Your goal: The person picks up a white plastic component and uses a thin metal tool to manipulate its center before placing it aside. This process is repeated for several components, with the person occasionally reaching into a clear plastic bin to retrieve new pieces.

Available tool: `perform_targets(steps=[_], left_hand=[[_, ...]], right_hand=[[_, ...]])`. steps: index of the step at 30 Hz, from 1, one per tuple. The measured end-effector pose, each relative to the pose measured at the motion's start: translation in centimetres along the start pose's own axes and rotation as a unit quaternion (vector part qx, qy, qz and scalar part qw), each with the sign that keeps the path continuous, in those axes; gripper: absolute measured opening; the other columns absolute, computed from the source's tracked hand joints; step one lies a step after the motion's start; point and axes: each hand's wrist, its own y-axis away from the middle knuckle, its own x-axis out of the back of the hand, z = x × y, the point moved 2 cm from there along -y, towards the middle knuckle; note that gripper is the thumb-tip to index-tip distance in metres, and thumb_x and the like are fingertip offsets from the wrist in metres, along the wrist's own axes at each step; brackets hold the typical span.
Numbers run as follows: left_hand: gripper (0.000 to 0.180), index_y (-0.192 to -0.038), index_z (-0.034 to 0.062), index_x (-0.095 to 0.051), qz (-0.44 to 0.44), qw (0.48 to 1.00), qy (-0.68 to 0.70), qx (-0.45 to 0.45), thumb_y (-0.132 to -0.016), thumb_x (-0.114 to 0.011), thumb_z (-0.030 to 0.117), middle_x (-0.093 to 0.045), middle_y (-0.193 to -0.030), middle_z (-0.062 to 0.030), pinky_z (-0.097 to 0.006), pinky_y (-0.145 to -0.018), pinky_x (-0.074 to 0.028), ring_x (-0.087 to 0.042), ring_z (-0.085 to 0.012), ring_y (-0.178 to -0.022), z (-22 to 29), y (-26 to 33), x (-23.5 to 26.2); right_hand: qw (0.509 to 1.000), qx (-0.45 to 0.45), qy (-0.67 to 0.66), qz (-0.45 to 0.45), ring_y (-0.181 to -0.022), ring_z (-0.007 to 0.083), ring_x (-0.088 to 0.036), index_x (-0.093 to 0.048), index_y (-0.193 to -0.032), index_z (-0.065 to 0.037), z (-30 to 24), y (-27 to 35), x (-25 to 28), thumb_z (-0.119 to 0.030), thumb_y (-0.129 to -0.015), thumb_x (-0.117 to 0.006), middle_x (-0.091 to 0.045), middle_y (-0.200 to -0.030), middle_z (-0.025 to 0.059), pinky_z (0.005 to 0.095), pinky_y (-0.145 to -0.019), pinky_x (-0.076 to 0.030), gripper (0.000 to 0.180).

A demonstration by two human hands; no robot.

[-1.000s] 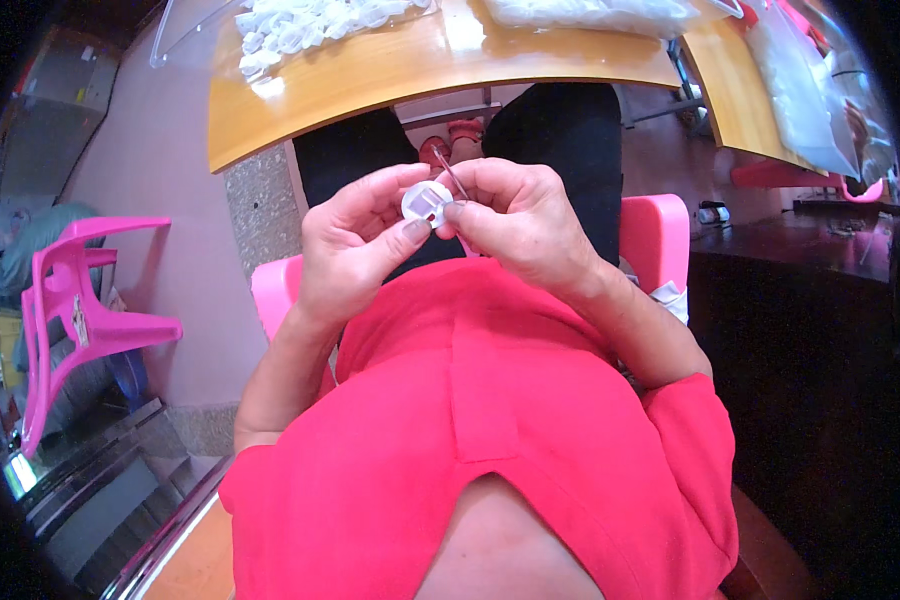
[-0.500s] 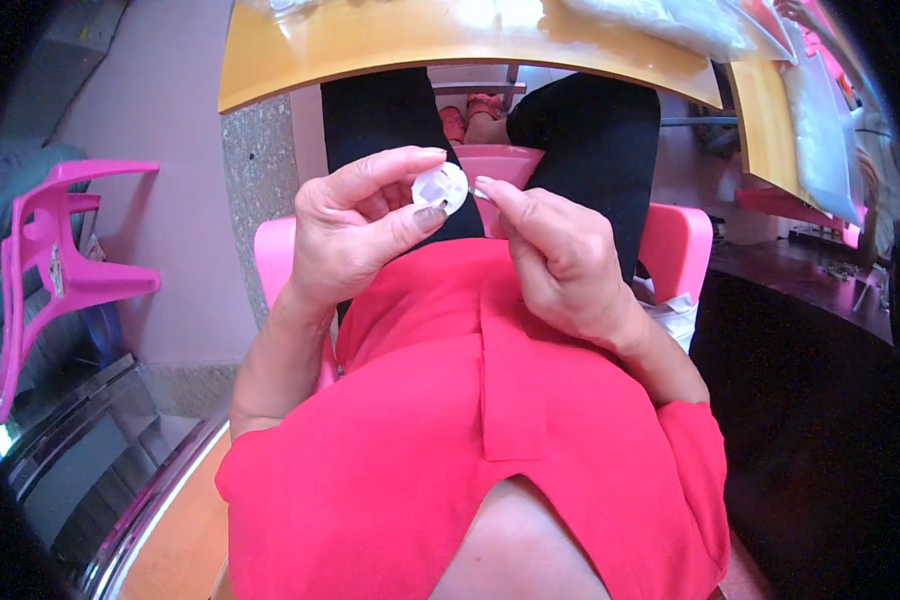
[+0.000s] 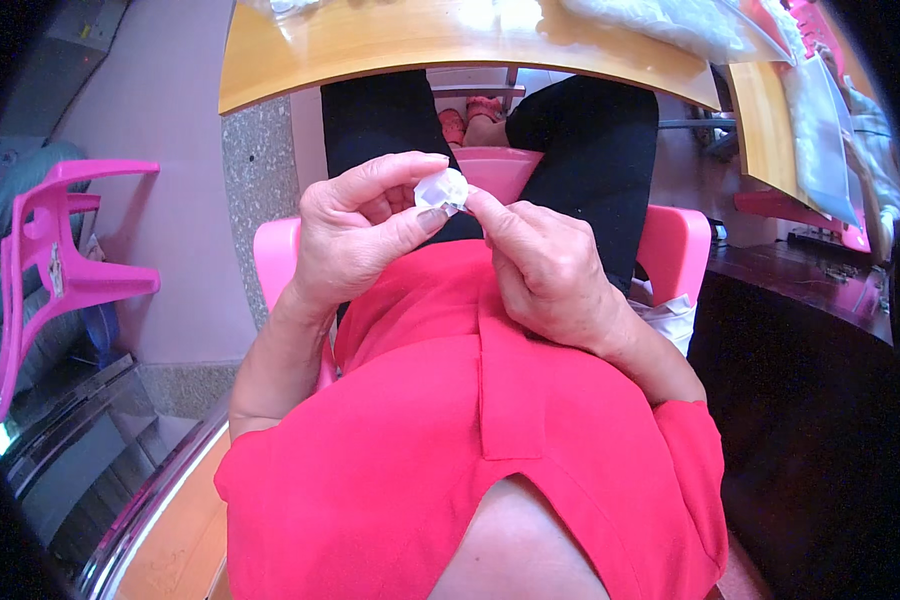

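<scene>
Above my lap, a small round white plastic piece (image 3: pixel 440 190) is pinched at its rim between the thumb and fingers of my left hand (image 3: pixel 355 220). It has a raised middle part and looks tilted. My right hand (image 3: pixel 545 260) is closed, with its index fingertip against the right edge of the white piece. A small shiny bit shows at the lower edge of the piece, between the two hands. Whatever my right fingers pinch is too small and too hidden to name.
A wooden table (image 3: pixel 370 75) lies ahead, with clear bags of white pieces (image 3: pixel 660 25) on it. A pink basin (image 3: pixel 495 170) sits between my legs. At the left, a pink plastic stool (image 3: pixel 45 245) lies tipped over. To the right stands a dark surface (image 3: pixel 780 280).
My right hand has moved slightly left, and its fingertip now meets the white piece. The piece has turned a little in my left fingers. At the far right, another person's arm has shifted.
</scene>
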Motion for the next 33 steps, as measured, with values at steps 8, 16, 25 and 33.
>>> perform_targets(steps=[8, 16, 25, 33], left_hand=[[0.032, -0.113, -0.0009, -0.061, 0.004, 1.000, -0.003, 0.008, -0.082, -0.065, -0.005, -0.065, -0.102, -0.0102, -0.025, -0.079, -0.055, -0.064, -0.0150, -0.092, 0.3, 0.0, -0.4], [0.029, -0.113, -0.0012, -0.061, 0.023, 0.998, 0.050, 0.027, -0.084, -0.062, -0.005, -0.066, -0.100, -0.0123, -0.027, -0.074, -0.057, -0.066, -0.0172, -0.084, -0.1, 0.0, -0.6], [0.030, -0.114, -0.0031, -0.059, 0.052, 0.992, 0.098, 0.058, -0.084, -0.061, -0.006, -0.066, -0.097, -0.0150, -0.028, -0.073, -0.057, -0.066, -0.0182, -0.083, -0.3, -0.1, -0.7], [0.030, -0.115, -0.0036, -0.058, 0.059, 0.988, 0.108, 0.092, -0.085, -0.061, -0.003, -0.065, -0.098, -0.0151, -0.029, -0.074, -0.057, -0.066, -0.0188, -0.084, -0.8, -0.2, -1.1]], right_hand=[[1.000, -0.008, -0.008, -0.017, -0.058, 0.0270, -0.058, -0.054, -0.114, 0.004, 0.0, 0.0, 0.1, 0.002, -0.072, -0.057, -0.053, -0.068, 0.0122, 0.0379, -0.050, -0.048, 0.043], [0.996, -0.029, -0.082, -0.024, -0.061, 0.0234, -0.059, -0.053, -0.119, 0.005, 0.2, 0.0, 0.1, 0.013, -0.074, -0.055, -0.056, -0.071, 0.0138, 0.0310, -0.053, -0.047, 0.046], [0.960, -0.119, -0.252, -0.013, -0.065, 0.0132, -0.059, -0.055, -0.123, 0.001, 0.2, -0.4, -0.4, 0.011, -0.085, -0.046, -0.060, -0.074, 0.0087, 0.0246, -0.058, -0.048, 0.039], [0.911, -0.226, -0.343, -0.043, -0.061, 0.0105, -0.056, -0.058, -0.115, -0.001, 0.9, -0.3, -0.3, 0.000, -0.090, -0.046, -0.059, -0.069, 0.0067, 0.0269, -0.056, -0.047, 0.028]])
